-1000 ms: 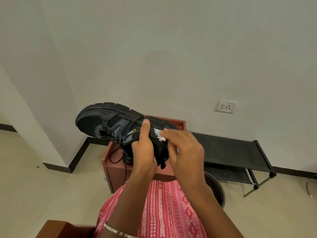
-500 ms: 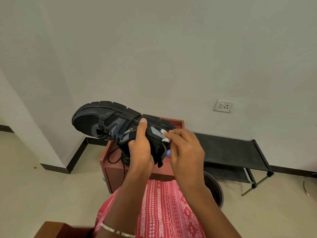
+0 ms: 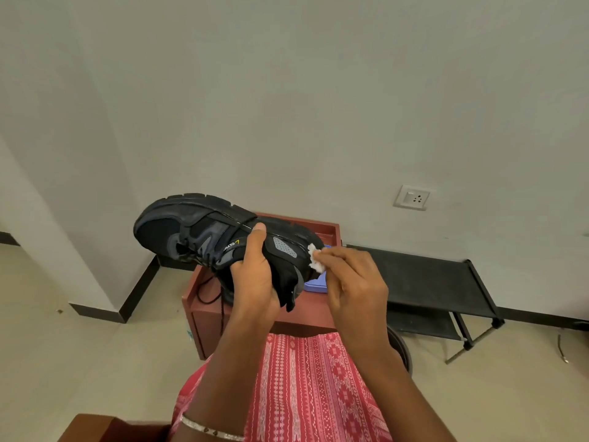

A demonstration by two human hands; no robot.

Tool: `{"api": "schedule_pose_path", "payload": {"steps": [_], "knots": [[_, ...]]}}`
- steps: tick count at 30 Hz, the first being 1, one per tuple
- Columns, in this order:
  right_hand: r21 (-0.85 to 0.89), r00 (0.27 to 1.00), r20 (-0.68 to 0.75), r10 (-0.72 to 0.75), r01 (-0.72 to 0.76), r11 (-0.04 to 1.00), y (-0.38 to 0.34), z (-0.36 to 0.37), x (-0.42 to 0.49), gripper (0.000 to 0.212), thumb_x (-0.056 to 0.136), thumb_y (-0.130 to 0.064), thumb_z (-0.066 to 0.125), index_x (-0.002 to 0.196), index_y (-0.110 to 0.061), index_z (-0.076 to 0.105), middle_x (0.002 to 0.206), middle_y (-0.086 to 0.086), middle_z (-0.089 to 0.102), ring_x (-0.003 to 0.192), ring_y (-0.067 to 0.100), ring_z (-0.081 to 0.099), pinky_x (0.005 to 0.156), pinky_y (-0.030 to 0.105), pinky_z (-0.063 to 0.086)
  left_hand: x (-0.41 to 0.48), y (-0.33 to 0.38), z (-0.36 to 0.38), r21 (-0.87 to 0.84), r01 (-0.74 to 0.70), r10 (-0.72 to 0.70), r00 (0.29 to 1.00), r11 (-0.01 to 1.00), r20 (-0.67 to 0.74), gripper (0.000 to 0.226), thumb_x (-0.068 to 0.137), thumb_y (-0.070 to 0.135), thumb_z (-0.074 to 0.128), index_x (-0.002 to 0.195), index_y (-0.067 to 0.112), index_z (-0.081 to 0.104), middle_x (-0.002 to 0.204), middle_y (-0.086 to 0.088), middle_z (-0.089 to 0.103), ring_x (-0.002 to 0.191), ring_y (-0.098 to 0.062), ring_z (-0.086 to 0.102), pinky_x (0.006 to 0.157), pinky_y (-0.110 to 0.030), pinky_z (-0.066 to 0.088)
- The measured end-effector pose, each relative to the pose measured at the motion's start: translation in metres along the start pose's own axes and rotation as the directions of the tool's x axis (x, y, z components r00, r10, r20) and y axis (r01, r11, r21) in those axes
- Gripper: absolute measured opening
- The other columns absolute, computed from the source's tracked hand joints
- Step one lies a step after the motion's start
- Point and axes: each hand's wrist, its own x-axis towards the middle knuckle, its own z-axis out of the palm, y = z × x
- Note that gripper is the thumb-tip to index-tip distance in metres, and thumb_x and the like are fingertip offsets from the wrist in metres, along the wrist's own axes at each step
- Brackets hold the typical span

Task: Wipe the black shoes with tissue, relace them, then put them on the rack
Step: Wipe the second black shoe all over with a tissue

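My left hand (image 3: 255,275) grips a black shoe (image 3: 191,228) around its middle, held on its side in the air with the sole facing up and the toe to the left. Its loose black lace (image 3: 208,291) dangles below. My right hand (image 3: 353,285) pinches a small wad of white tissue (image 3: 315,260) against the shoe's heel end. A second dark shoe seems to sit behind my left hand on the brown table, mostly hidden. The black two-shelf rack (image 3: 424,279) stands against the wall to the right.
A low reddish-brown table (image 3: 306,314) with a raised rim stands in front of my knees; a blue object (image 3: 315,285) lies on it. A dark round bin (image 3: 403,349) sits beside the rack. A wall socket (image 3: 412,197) is above the rack.
The tissue in my right hand has slid right along the shoe, from its side panel to the heel end. My left hand keeps the same grip on the shoe.
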Motion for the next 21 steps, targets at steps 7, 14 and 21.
{"api": "schedule_pose_path", "payload": {"steps": [7, 14, 21], "knots": [[0.042, 0.996, 0.081, 0.045, -0.049, 0.998, 0.006, -0.002, 0.040, 0.028, 0.087, -0.003, 0.056, 0.101, -0.012, 0.078, 0.103, 0.002, 0.072, 0.098, 0.019, 0.066, 0.088, 0.021, 0.049, -0.011, -0.009, 0.003, 0.047, 0.042, -0.043, 0.998, 0.998, 0.038, 0.035, 0.090, 0.029, 0.070, 0.112, 0.002, 0.068, 0.103, -0.017, 0.075, 0.094, -0.034, 0.073, 0.091, -0.054, 0.056], [0.022, 0.994, 0.089, 0.057, -0.059, 0.998, 0.006, -0.001, -0.028, 0.033, 0.077, 0.009, 0.080, 0.105, -0.008, 0.076, 0.103, 0.004, 0.072, 0.102, 0.003, 0.058, 0.097, 0.007, 0.043, 0.004, 0.005, -0.001, -0.029, 0.004, -0.005, 0.999, 1.000, -0.050, 0.029, 0.086, 0.028, 0.075, 0.105, 0.008, 0.069, 0.106, -0.015, 0.075, 0.095, -0.032, 0.073, 0.091, -0.054, 0.056], [0.129, 0.988, -0.070, 0.136, -0.126, 0.984, -0.009, 0.001, 0.008, 0.017, 0.092, -0.014, 0.060, 0.097, -0.008, 0.076, 0.095, 0.000, 0.071, 0.090, 0.009, 0.065, 0.086, 0.010, 0.045, -0.004, 0.011, 0.011, -0.024, 0.004, -0.006, 0.998, 1.000, -0.067, 0.016, 0.087, 0.021, 0.074, 0.083, 0.009, 0.064, 0.086, -0.011, 0.074, 0.077, -0.026, 0.072, 0.079, -0.043, 0.058]]}}
